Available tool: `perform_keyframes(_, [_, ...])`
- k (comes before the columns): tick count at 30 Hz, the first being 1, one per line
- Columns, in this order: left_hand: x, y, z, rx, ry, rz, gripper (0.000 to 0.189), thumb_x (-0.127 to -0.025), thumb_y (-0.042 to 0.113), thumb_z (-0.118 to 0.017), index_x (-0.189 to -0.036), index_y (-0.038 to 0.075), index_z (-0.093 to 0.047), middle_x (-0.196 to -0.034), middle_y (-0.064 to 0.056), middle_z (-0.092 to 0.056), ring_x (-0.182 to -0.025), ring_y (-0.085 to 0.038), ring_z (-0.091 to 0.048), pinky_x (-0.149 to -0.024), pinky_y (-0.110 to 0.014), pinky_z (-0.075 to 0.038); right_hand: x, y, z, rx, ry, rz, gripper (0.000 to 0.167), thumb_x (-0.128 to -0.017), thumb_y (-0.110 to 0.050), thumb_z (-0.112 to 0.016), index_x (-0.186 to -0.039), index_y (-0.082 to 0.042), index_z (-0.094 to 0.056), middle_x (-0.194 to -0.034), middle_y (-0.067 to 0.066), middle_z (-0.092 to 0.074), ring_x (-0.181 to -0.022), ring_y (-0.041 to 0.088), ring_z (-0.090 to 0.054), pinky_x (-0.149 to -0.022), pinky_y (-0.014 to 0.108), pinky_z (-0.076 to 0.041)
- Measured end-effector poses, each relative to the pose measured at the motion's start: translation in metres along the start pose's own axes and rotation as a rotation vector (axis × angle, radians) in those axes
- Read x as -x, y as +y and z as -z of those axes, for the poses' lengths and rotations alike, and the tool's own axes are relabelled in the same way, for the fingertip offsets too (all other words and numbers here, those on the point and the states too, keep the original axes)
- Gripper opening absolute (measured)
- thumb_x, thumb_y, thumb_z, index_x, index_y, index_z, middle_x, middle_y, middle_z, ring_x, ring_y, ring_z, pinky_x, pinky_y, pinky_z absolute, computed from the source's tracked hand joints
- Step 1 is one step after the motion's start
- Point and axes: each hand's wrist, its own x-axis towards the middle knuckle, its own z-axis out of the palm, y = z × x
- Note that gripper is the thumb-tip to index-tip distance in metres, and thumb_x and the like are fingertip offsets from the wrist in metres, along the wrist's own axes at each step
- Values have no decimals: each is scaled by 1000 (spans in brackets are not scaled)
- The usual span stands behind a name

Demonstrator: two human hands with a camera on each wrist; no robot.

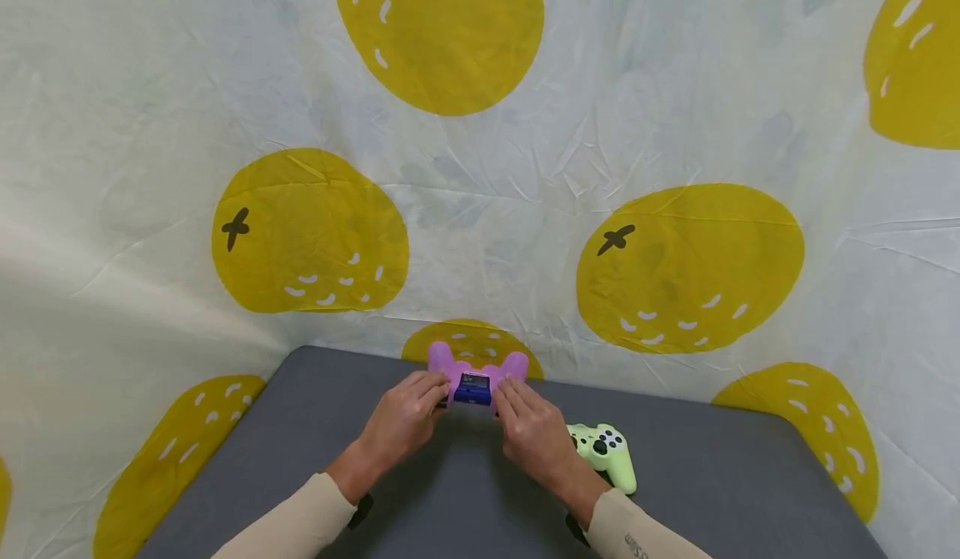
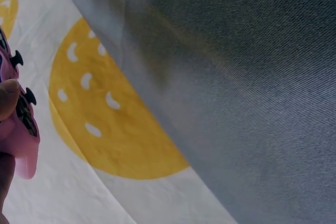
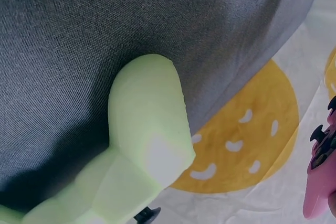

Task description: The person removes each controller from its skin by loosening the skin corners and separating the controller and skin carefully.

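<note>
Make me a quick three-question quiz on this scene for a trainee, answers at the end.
1. True or false: the person's left grip and right grip both hold the pink-and-blue game controller.
2. The pale green game controller lies: A) in a box; B) on the grey fabric surface; C) on a shelf.
3. What colour are the large rounded shapes printed on the white fabric backdrop?
Key: 1. True. 2. B. 3. Yellow.

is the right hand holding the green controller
No, the right hand grips the pink controller, while the green controller lies on the gray tabletop.
</note>
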Motion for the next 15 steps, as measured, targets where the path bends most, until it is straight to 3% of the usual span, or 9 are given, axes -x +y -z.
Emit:
perform_keyframes(6, [5,1,-4,-3,8,-9,43,-60,7,-101,-97,6,-78,-102,-5,-77,-92,-19,-71,-83,-30,-62,2,-3,-2,6,13,-8,34,-105,-13,-46,-103,3,-76,-104,17,-80,-97,30,-79,-85,39,-63])
perform_keyframes(8, [8,0,-5,-5,12,-13,43,-60,7,-100,-96,6,-77,-101,-4,-77,-91,-19,-71,-83,-30,-61,2,-4,-4,14,26,0,47,-108,-15,-33,-102,4,-76,-102,17,-80,-96,29,-79,-84,38,-63])
perform_keyframes(15, [13,2,-6,10,18,-11,42,-61,7,-100,-96,7,-77,-102,-4,-77,-92,-19,-71,-82,-31,-61,7,-9,-6,7,10,-12,49,-108,-17,-32,-103,3,-76,-103,17,-80,-96,29,-79,-84,38,-63])
